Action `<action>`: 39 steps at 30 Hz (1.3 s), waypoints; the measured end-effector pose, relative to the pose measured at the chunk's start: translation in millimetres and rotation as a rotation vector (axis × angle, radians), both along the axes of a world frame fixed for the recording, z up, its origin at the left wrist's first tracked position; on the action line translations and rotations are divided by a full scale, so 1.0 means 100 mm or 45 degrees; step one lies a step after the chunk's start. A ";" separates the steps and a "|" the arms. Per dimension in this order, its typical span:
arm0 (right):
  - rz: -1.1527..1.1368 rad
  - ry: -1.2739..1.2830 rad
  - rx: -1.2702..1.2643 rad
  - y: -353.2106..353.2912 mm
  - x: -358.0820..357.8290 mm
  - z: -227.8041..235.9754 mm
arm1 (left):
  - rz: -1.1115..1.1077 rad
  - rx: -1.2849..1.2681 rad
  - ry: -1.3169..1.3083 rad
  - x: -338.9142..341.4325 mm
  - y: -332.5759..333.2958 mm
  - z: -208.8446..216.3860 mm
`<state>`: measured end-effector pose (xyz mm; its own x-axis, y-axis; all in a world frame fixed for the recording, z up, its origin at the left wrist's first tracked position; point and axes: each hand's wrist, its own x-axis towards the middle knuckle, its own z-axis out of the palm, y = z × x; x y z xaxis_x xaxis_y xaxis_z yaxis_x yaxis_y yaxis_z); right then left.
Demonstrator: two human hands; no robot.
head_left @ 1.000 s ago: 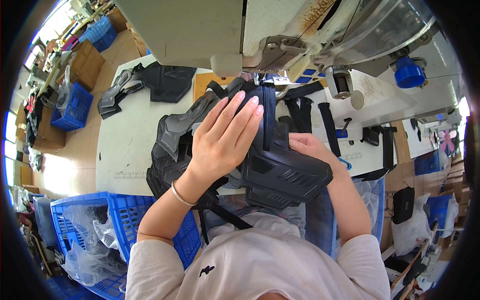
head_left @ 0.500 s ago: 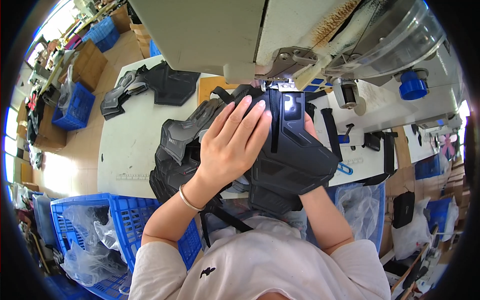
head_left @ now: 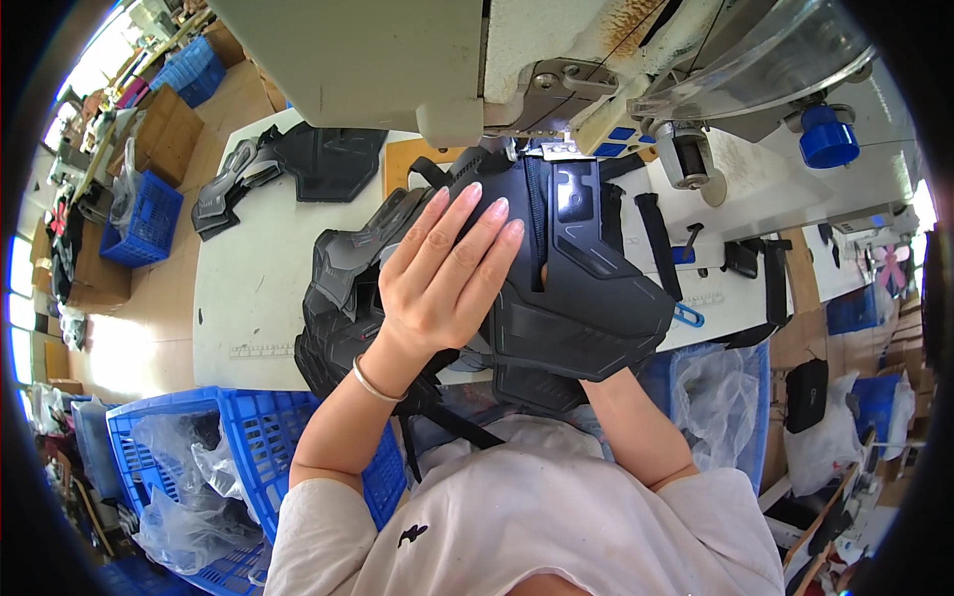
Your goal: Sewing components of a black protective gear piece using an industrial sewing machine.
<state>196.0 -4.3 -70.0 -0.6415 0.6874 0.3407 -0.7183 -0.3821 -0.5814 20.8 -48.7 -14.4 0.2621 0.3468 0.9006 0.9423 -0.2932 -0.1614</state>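
A black moulded fabric panel (head_left: 581, 318) with angular raised shapes and a zipper (head_left: 534, 209) lies under the sewing machine's presser foot (head_left: 558, 149). My left hand (head_left: 447, 258) rests flat on the panel's left part, fingers stretched out and side by side. My right forearm (head_left: 636, 417) reaches beneath the panel from the near side; the hand itself is hidden, and its fingers do not show. Left of the panel, touching it, is a heap of similar black and grey moulded pieces (head_left: 343, 263).
The sewing machine (head_left: 348, 60) overhangs the white table (head_left: 248, 308). More black pieces (head_left: 333, 164) lie at the back left. A blue cutter (head_left: 688, 315) and black straps (head_left: 656, 243) are on the right. Blue crates (head_left: 248, 447) with clear plastic bags stand by the table's near edge.
My left hand has slid slightly left on the panel. The right hand's fingers, seen before at the panel's right edge, are now hidden beneath it. The whole view has shifted a little.
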 end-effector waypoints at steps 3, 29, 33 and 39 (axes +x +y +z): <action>0.061 0.076 -0.057 0.01 -0.02 -0.01 | 0.004 -0.003 0.027 0.00 -0.02 0.02; 0.072 -0.031 -0.212 -0.06 -0.01 0.31 | 0.056 -0.007 0.095 0.04 0.02 0.04; -0.010 -0.091 -0.159 -0.06 0.00 0.31 | 0.054 -0.012 0.093 0.06 0.03 0.04; 0.151 0.182 -0.176 -0.01 -0.01 0.28 | 0.078 0.015 0.083 0.09 0.05 0.04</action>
